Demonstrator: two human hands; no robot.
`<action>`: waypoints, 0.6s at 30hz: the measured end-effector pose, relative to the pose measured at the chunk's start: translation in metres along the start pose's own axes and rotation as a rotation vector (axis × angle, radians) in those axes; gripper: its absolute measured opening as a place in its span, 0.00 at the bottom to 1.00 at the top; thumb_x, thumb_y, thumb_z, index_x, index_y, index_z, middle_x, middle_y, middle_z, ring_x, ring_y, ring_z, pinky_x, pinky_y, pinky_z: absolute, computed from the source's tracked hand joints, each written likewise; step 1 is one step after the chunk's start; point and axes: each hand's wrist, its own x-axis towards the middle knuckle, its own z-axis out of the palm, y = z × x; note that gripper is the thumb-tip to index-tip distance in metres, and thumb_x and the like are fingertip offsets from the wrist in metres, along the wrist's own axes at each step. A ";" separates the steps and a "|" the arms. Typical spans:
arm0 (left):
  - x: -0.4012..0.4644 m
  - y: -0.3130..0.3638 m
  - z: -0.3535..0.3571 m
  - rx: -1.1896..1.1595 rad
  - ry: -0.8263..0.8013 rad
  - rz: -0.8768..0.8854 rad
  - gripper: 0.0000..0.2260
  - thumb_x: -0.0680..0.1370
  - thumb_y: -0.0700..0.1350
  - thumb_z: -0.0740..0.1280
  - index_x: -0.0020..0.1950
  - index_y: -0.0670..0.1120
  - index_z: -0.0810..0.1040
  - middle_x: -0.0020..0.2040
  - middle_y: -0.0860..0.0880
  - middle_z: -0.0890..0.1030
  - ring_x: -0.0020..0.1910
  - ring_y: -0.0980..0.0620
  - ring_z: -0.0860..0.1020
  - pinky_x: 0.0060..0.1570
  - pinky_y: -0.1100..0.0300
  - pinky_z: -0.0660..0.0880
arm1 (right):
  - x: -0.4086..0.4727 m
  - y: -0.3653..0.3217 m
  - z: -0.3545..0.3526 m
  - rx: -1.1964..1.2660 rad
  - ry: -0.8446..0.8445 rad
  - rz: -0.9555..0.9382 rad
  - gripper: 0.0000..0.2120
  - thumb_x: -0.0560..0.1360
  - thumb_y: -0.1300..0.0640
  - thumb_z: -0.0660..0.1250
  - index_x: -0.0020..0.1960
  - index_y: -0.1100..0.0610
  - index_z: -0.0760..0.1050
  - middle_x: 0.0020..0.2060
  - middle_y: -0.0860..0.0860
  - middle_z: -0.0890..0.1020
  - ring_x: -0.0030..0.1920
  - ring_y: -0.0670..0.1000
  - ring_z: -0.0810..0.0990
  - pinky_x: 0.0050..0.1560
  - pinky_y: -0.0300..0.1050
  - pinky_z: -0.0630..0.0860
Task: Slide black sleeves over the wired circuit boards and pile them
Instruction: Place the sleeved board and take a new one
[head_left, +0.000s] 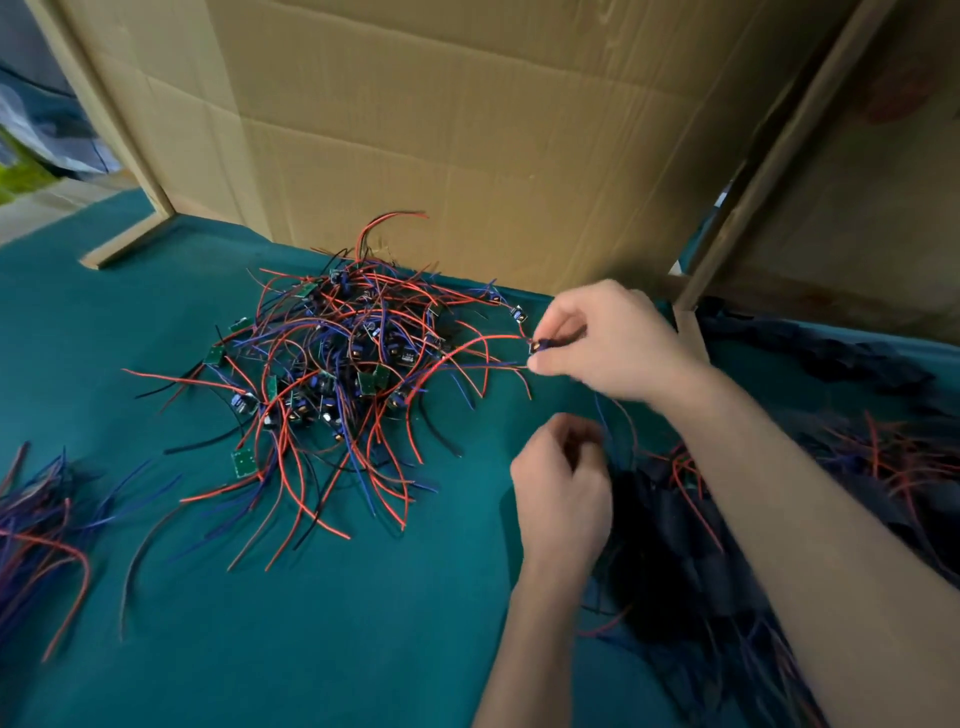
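Sleeved pile (691, 545) at four o'clock; left hand (563, 493) curled, grip contents unclear. Right hand (613, 340) pinching board (537, 345) at two. Bare heap (337, 364) centre: plenty left.

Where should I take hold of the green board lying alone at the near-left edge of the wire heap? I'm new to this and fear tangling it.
Pinch the green board by its two bare side edges, coming from the near-left, over open cloth. It lies flat at the fringe of the heap, and its wires seem to trail back into the tangle, so draw it gently outward.
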 end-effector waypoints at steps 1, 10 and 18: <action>0.001 0.002 -0.001 -0.171 0.019 -0.067 0.11 0.77 0.34 0.63 0.44 0.48 0.81 0.38 0.51 0.83 0.38 0.51 0.81 0.42 0.57 0.77 | -0.011 0.003 -0.015 0.021 0.017 -0.024 0.09 0.65 0.54 0.82 0.42 0.50 0.84 0.34 0.44 0.85 0.35 0.42 0.82 0.40 0.33 0.77; -0.006 0.024 -0.010 -0.886 -0.454 -0.336 0.14 0.76 0.53 0.65 0.42 0.48 0.87 0.35 0.49 0.82 0.32 0.56 0.80 0.29 0.68 0.73 | -0.083 0.021 -0.050 -0.241 -0.157 -0.145 0.14 0.68 0.62 0.72 0.50 0.48 0.85 0.41 0.49 0.86 0.42 0.49 0.81 0.48 0.44 0.77; -0.002 0.020 -0.014 -0.849 -0.306 -0.399 0.06 0.72 0.41 0.70 0.46 0.41 0.83 0.40 0.43 0.85 0.32 0.55 0.82 0.27 0.70 0.75 | -0.031 0.123 -0.142 -0.318 0.057 0.216 0.16 0.70 0.57 0.76 0.57 0.48 0.82 0.47 0.49 0.87 0.53 0.52 0.85 0.57 0.40 0.76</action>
